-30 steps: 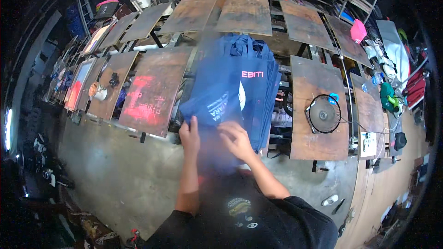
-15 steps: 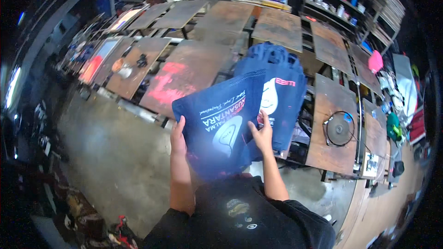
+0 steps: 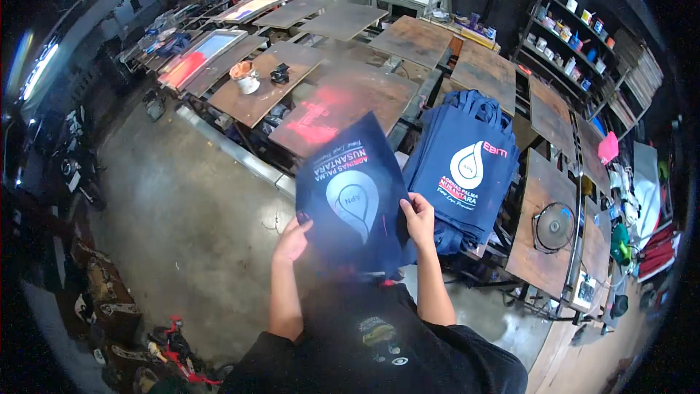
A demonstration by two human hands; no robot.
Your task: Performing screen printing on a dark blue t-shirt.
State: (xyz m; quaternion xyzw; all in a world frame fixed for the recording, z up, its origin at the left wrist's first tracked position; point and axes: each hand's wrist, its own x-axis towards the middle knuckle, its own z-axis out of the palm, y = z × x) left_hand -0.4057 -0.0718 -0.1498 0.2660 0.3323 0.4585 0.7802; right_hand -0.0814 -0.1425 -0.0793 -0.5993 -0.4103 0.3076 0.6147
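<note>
A navy tote bag (image 3: 354,168) with a white drop-shaped print and pink and white lettering is held up in front of me, its print upside down. My left hand (image 3: 293,239) grips its left edge with thumb on the printed face. At the opposite edge my right hand (image 3: 418,220) pinches the cloth, thumb on top. The bag's lower part blurs against my black shirt. Just right of it lies a pile of similar navy tote bags (image 3: 467,164), handles toward the far side, the top print upright to me.
Rows of brown printing boards (image 3: 558,219) fill the middle, one bearing a round fan-like item (image 3: 553,227). A paint-smeared pot (image 3: 245,76) stands on a board at left. Shelves of bottles (image 3: 565,40) are at the back right. A concrete floor (image 3: 182,211) spreads at left.
The held bag has turned to face me more squarely, and my left hand sits lower on its edge. My view has shifted, so the pile of bags shows more fully.
</note>
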